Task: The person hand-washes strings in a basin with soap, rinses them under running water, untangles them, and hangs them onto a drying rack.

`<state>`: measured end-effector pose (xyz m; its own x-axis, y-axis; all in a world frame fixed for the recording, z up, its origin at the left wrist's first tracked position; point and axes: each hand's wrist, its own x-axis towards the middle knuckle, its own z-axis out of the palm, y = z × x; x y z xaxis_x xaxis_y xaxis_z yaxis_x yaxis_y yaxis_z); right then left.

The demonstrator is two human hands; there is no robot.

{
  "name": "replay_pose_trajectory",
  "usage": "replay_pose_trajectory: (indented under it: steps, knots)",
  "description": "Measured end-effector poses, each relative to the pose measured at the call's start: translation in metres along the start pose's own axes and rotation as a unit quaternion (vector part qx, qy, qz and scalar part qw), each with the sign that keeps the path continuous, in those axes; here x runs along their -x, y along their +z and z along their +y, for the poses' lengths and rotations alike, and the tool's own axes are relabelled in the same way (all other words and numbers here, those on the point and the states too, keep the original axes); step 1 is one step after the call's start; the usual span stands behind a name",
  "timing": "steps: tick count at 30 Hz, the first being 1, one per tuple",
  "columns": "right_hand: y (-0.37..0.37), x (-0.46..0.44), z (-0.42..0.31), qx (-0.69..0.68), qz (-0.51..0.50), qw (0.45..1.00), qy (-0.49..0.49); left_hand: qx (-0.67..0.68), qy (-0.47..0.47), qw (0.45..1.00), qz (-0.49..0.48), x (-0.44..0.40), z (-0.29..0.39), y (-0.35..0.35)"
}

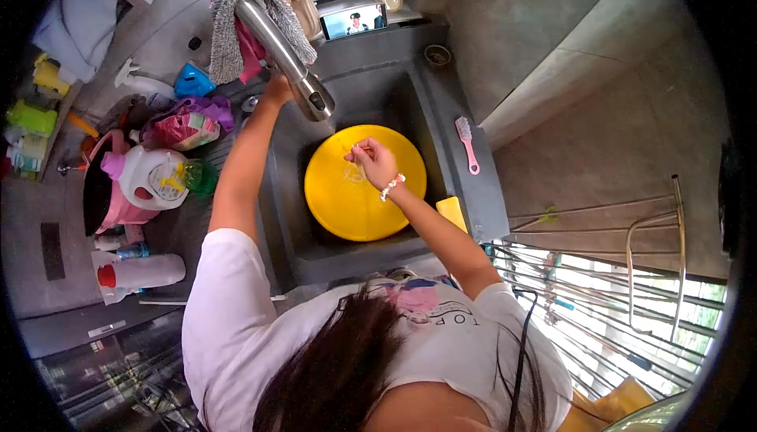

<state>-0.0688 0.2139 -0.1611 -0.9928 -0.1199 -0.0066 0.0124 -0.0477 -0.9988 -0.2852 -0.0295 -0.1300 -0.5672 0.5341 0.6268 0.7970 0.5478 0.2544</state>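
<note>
A round yellow basin [331,195] sits in the dark grey sink [296,255]. Over the basin is my right hand [374,161], its fingers curled together and a beaded band round the wrist; what they hold, if anything, is too small to make out. My left hand [277,89] reaches behind the metal faucet [280,46], at the sink's back left corner, and its fingers are hidden. A grey fluffy cloth [229,30] and a pink cloth [251,52] hang over the faucet.
On the left counter are a white jug with a pink cap [162,180], a purple bag [225,113] and a white bottle [154,271]. A pink brush [468,147] and a yellow sponge [451,215] lie on the right rim. A phone [353,22] stands behind the sink.
</note>
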Motion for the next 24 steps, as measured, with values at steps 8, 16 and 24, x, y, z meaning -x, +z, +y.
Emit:
replay_pose_trajectory:
  steps: [8, 16, 24]
  knots:
    - [-0.016, 0.007, -0.121, 0.142, 0.012, 0.982, -0.126, 0.241, -0.287, 0.911, -0.17, 0.025, 0.174, -0.024]
    - [0.004, -0.006, -0.119, 0.032, -0.01, 0.997, -0.069, 0.448, -0.36, 0.817, 0.035, 0.029, 0.246, -0.051]
    - [0.006, -0.02, -0.174, -0.042, -0.111, 0.992, -0.051, 0.571, -0.333, 0.748, -0.064, 0.028, 0.227, -0.064]
